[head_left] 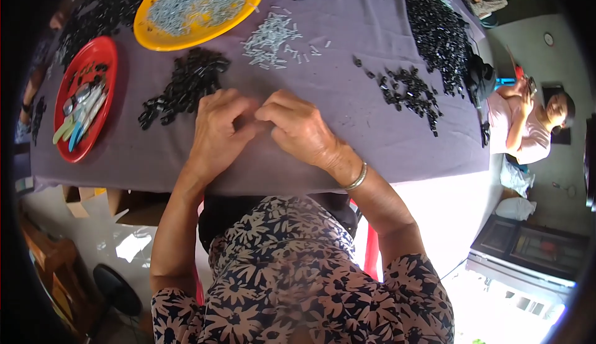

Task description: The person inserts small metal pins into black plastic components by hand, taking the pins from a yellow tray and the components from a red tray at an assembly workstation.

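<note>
Pieces [186,82], small & black, heaped just beyond L hand [217,123], look light, stiff, prob. slick: best pinched by the sides. Fingers of it & R hand [301,126] curled well in; can't tell if holding anything. Purple-grey tablecloth [372,154] slightly creased; room w/ another person [526,139], wall clock [548,39] off R.

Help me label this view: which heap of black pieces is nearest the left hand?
The black heap between the red tray and the left hand. It lies close beside that hand; the other black heaps are clearly farther off.
</note>
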### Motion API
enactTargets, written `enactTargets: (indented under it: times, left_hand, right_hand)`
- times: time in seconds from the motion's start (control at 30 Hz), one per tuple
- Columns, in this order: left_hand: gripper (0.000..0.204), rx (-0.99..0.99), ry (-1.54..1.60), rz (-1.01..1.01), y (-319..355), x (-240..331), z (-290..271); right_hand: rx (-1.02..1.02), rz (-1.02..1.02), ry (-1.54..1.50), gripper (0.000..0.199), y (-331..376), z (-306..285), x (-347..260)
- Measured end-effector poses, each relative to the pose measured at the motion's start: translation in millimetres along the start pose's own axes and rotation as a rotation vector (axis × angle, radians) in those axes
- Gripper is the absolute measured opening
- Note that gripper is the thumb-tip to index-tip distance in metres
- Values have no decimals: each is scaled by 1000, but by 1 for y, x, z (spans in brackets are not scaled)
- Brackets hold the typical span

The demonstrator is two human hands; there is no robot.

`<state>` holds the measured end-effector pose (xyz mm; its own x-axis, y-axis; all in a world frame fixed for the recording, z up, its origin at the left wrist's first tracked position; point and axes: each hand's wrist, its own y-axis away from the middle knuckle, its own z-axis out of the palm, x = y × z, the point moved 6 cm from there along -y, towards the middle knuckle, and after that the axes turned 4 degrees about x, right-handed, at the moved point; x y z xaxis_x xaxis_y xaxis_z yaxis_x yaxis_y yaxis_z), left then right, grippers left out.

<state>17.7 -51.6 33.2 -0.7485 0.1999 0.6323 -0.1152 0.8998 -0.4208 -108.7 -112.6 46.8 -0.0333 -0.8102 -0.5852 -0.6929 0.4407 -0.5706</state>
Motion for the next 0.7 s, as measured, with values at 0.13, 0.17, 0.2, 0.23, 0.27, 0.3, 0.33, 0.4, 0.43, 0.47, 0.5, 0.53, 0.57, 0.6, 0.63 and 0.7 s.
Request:
enactTargets:
  times: [0.13, 0.17, 0.2, 0.23, 0.27, 0.3, 0.33, 0.4, 0.43, 0.47, 0.5, 0.53, 0.57, 0.6, 0.63, 0.7]
  left_hand:
    - [50, 79, 96, -61, 4, -3, 0]
    - [51, 111, 157, -108, 6, -7, 2]
    - [53, 143, 217, -158, 6, -10, 2]
    - [55, 143, 256, -175, 5, -13, 3]
    - [55, 142, 261, -167, 6, -12, 5]
    - [55, 138, 251, -188, 8, -13, 6]
    - [54, 135, 241, -208, 8, -13, 7]
    - [55, 103, 233, -215, 6, -14, 4]
    - [56, 72, 222, -227, 6, -14, 5]
    - [56, 67, 225, -223, 6, -14, 5]
    - [56, 73, 248, -243, 8, -17, 6]
    - [57, 82, 268, -264, 8, -19, 6]
    - [57, 114, 296, -215, 8, -19, 6]
    - [57, 107, 302, -210, 7, -17, 7]
    - [57, 98, 294, -218, 7, -15, 6]
    - [57, 74, 295, -228, 6, -15, 8]
  right_hand:
    - [-8, -21, -99, 36, -1, -3, -5]
    - [-52, 55, -108, 37, -2, -3, -1]
    - [-49, 56, -99, 37, -2, -4, 0]
    - [-43, 89, -112, 36, -2, -3, 3]
    - [-37, 122, -126, 36, -2, -4, 5]
    - [-32, 155, -148, 32, -3, -6, 6]
    - [-29, 155, -142, 32, -5, -6, 7]
    - [-23, 220, -180, 25, -10, -3, 12]
    - [-17, 223, -176, 25, -13, -4, 13]
    - [-126, 394, -179, 24, -14, 2, 22]
    - [-234, 565, -180, 23, -16, 6, 29]
    - [-229, 566, -176, 23, -25, 1, 28]
    - [-371, 789, -294, 23, -23, 7, 33]
    - [-511, 1015, -414, 23, -14, 11, 38]
    - [-547, 977, -410, 22, -14, 12, 41]
    - [-580, 1028, -441, 21, -16, 12, 44]
